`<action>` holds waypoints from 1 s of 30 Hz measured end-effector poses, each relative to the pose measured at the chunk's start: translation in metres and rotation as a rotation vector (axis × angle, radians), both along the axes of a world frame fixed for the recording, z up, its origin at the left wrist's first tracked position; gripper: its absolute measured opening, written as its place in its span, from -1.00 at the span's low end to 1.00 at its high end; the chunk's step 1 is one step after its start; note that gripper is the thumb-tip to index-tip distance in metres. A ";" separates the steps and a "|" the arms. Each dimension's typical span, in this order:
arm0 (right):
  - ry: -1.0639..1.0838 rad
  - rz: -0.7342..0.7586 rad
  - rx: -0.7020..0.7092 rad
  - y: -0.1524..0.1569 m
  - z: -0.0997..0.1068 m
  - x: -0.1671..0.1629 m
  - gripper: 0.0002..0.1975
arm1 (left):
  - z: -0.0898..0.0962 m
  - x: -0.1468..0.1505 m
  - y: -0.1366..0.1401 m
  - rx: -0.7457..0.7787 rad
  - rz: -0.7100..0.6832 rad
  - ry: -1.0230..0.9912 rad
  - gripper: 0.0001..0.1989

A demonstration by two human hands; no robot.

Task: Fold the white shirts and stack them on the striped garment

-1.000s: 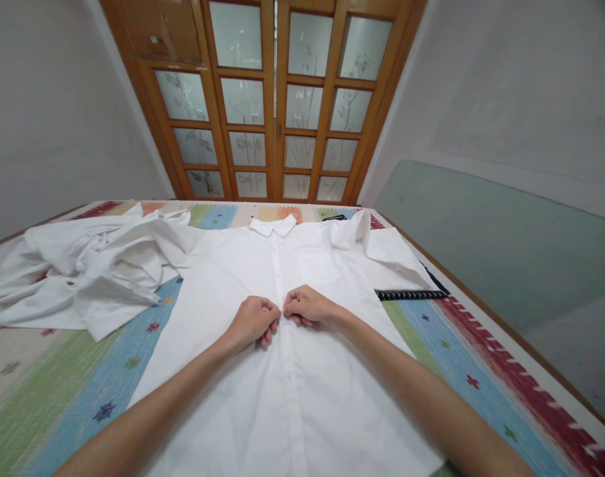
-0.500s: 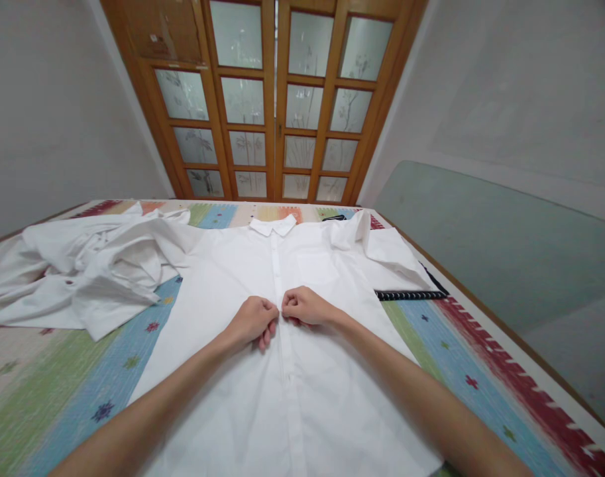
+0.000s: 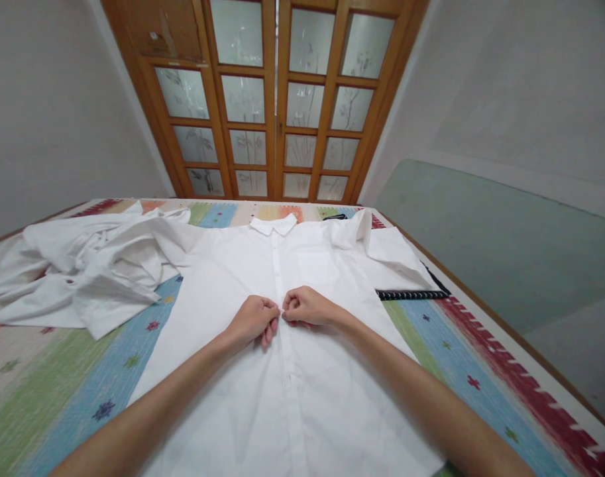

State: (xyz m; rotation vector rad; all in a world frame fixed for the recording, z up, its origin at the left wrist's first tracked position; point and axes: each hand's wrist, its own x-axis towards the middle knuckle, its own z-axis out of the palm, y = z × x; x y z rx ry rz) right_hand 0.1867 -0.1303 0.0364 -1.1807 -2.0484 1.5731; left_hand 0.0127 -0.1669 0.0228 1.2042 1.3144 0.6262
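Observation:
A white collared shirt (image 3: 222,265) lies face up and spread out, its collar at the far end and its button placket running down the middle. At mid-placket my left hand (image 3: 256,319) pinches the shirt's front edge between thumb and fingers. Close against it, my right hand (image 3: 306,307) is closed in a pinch on the other side of the same spot. Whatever button sits between the fingertips is hidden. Above the hands the placket lies flat up to the collar; below them it runs toward me with a small mark on it.
Crumpled white cloth (image 3: 93,265) is heaped at the left. A black spiral-bound item (image 3: 411,295) sticks out from under the right sleeve. Striped, patterned cloth (image 3: 133,371) covers the table. Beyond stand wooden glass-paned doors (image 3: 277,132); a pale green panel (image 3: 481,245) leans at right.
Both hands stay at the same spot on the placket; only the right fingers have shifted slightly. The shirt lies as before.

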 end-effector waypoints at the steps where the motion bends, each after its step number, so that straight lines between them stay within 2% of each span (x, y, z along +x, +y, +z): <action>1: -0.007 -0.003 0.000 0.000 0.001 0.000 -0.92 | 0.000 0.000 0.000 0.002 0.007 0.001 -0.83; 8: -0.007 -0.018 -0.016 0.003 -0.002 -0.001 -0.96 | 0.002 0.001 -0.002 0.002 0.001 0.000 -0.80; 15: 0.016 -0.030 -0.051 0.001 0.002 -0.003 -0.93 | 0.009 0.003 -0.004 0.030 0.013 0.076 -0.87; 20: 0.031 -0.034 -0.053 0.001 0.000 0.000 -0.95 | 0.007 -0.002 -0.003 0.065 0.003 0.141 -0.94; 25: 0.072 -0.119 -0.051 0.001 -0.003 0.000 -0.95 | 0.004 -0.010 -0.003 0.238 -0.043 0.288 -0.88; 30: 0.102 -0.152 0.041 -0.002 -0.008 -0.001 -0.97 | 0.000 -0.013 -0.004 0.627 -0.026 0.406 -0.88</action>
